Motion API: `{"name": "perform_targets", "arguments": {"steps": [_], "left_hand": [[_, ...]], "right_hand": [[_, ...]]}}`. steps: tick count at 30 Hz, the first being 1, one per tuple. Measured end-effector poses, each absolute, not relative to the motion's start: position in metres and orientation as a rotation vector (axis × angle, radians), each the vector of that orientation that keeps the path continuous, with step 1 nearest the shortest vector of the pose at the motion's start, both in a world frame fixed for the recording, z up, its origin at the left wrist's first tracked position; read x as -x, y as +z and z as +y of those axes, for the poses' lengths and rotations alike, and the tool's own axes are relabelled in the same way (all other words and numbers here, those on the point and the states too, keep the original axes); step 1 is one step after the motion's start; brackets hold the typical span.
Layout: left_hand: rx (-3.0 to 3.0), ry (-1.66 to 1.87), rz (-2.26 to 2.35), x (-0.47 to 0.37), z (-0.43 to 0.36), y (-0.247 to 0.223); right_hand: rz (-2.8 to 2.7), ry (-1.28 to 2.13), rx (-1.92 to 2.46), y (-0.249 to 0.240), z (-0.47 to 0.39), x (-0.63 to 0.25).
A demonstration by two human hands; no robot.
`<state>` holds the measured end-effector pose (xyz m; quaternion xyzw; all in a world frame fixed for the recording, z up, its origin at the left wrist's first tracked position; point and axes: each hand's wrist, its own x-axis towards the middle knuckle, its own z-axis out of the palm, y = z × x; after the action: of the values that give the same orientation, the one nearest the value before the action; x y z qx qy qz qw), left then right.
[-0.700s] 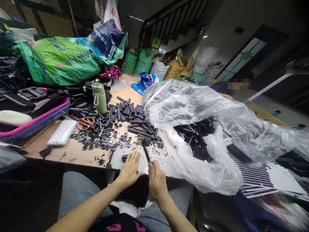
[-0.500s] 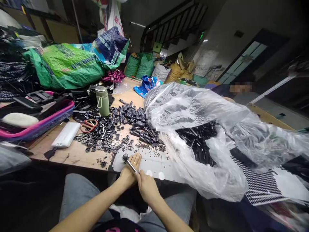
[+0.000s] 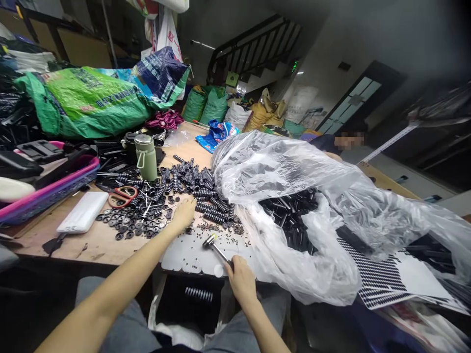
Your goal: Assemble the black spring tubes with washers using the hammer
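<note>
My right hand (image 3: pixel 241 282) grips a small metal hammer (image 3: pixel 222 255) by its handle; the head hovers over the grey-white plate (image 3: pixel 176 260) at the table's front edge. My left hand (image 3: pixel 185 214) is among the loose parts, its fingers bunched together and whatever they hold hidden. Just beyond it lie black ribbed tubes (image 3: pixel 209 215) in a heap. Black round caps (image 3: pixel 128 223) spread to its left, and tiny dark bits (image 3: pixel 235 239) are scattered across the plate. Below the edge, between my knees, a black-and-white ribbed tube (image 3: pixel 198 294) shows against a dark opening.
A big clear plastic bag (image 3: pixel 279 166) of black tubes (image 3: pixel 290 215) covers the right side. To the left are scissors (image 3: pixel 123 196), a white power bank (image 3: pixel 83 213), a green flask (image 3: pixel 146 159) and a pink basket (image 3: pixel 55 184). A person (image 3: pixel 327 142) sits beyond the bag.
My left hand has moved from the plate up to the parts heap. The hammer in my right hand has shifted right, and a ribbed tube now shows below the table edge.
</note>
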<state>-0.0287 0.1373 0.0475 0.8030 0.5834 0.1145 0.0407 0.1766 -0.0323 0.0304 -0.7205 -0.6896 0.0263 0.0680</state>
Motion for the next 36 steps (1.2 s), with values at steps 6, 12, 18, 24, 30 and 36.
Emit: {"name": "perform_targets", "arguments": {"steps": [6, 12, 18, 24, 30, 36], "left_hand": [[-2.589, 0.32, 1.661, 0.034, 0.165, 0.031], [-2.616, 0.299, 1.563, 0.041, 0.154, 0.031], [-2.34, 0.793, 1.278, 0.058, 0.121, 0.072], [-1.726, 1.029, 1.21, 0.055, 0.077, 0.082], [-1.083, 1.187, 1.107, 0.013, 0.063, 0.06], [-1.272, 1.055, 1.147, 0.01, 0.052, 0.042]], "right_hand": [[-1.866, 0.085, 1.802, 0.069, 0.014, -0.207], [-1.471, -0.026, 2.305, 0.105, 0.099, -0.307], [-1.354, 0.17, 2.34, 0.096, 0.123, -0.345], [-1.321, 0.436, 2.068, 0.1, 0.098, -0.313], [-1.161, 1.203, 1.422, 0.084, 0.043, -0.202], [-1.587, 1.36, 1.405, 0.084, 0.03, -0.162]]}}
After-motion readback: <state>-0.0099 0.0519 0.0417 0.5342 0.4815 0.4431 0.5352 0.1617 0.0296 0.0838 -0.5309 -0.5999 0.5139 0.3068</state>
